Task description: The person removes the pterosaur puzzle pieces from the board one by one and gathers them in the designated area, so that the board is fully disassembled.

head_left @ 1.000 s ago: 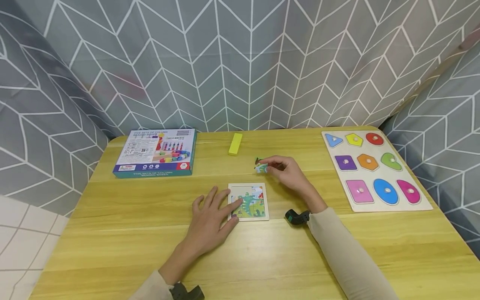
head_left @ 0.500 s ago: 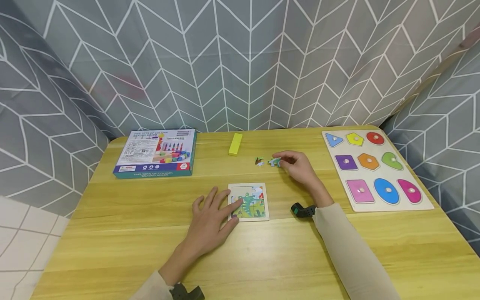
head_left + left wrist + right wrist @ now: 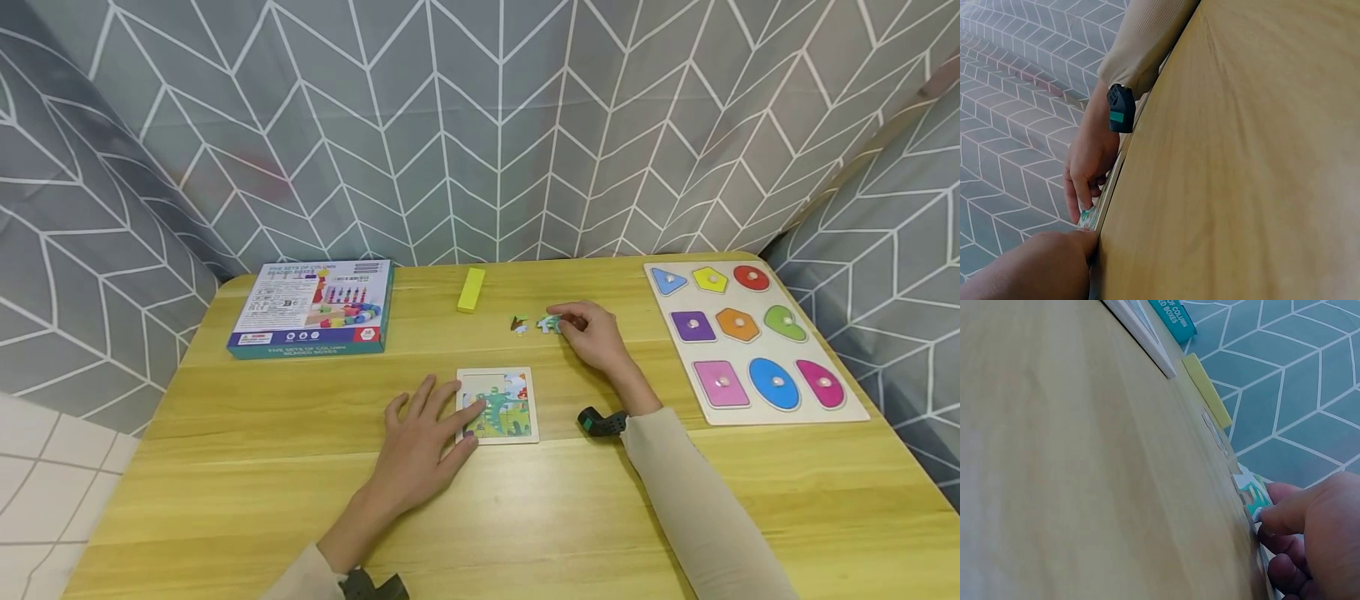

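Observation:
My left hand (image 3: 423, 442) lies with spread fingers at the left side of a small framed jigsaw puzzle (image 3: 497, 406). Its index fingertip rests on the green dinosaur picture, and a blank patch of tray shows at the upper left of the frame. Beyond the puzzle, my right hand (image 3: 596, 337) pinches a blue-green puzzle piece (image 3: 549, 324) between thumb and fingers. In the right wrist view that piece (image 3: 1252, 494) is tilted, its far part hidden by the fingers. Just left of it, a brown and green puzzle piece (image 3: 519, 324) lies flat on the wooden table (image 3: 555, 517).
A yellow block (image 3: 470, 289) lies near the table's back edge. At the back left is a boxed bead set (image 3: 311, 307). A shape board (image 3: 750, 342) with colourful knobbed pieces occupies the right side. Patterned curtain (image 3: 480, 125) hangs behind the table.
My right hand has moved right and slightly back with the blue-green puzzle piece, away from the brown and green one, which now shows fully. My left hand has stayed in place.

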Motion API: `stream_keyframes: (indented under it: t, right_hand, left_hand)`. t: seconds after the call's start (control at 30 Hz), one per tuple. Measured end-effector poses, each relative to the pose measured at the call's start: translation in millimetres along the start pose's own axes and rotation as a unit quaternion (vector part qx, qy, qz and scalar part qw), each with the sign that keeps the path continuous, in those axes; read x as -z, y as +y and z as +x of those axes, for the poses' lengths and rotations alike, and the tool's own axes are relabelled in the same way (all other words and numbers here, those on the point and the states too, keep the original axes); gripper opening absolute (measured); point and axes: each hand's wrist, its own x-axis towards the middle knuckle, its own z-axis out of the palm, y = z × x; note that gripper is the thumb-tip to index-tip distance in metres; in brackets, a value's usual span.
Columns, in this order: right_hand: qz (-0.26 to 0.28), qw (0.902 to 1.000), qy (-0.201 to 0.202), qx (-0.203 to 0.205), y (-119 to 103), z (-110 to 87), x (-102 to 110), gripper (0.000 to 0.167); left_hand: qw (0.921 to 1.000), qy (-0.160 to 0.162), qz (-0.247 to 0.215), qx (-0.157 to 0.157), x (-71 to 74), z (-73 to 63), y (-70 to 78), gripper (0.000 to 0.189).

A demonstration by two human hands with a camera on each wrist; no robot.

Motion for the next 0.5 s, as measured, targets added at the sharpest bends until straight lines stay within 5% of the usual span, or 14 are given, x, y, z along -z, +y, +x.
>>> stream_keyframes:
  t: [0.5]
  right_hand:
    - [-0.054,0.9981,0.000,0.032,3.1,0.4,-3.0,0.025]
  left_hand:
    - [1.0000,0.000,-0.003,0.001,0.2,-0.8,-0.2,0.044]
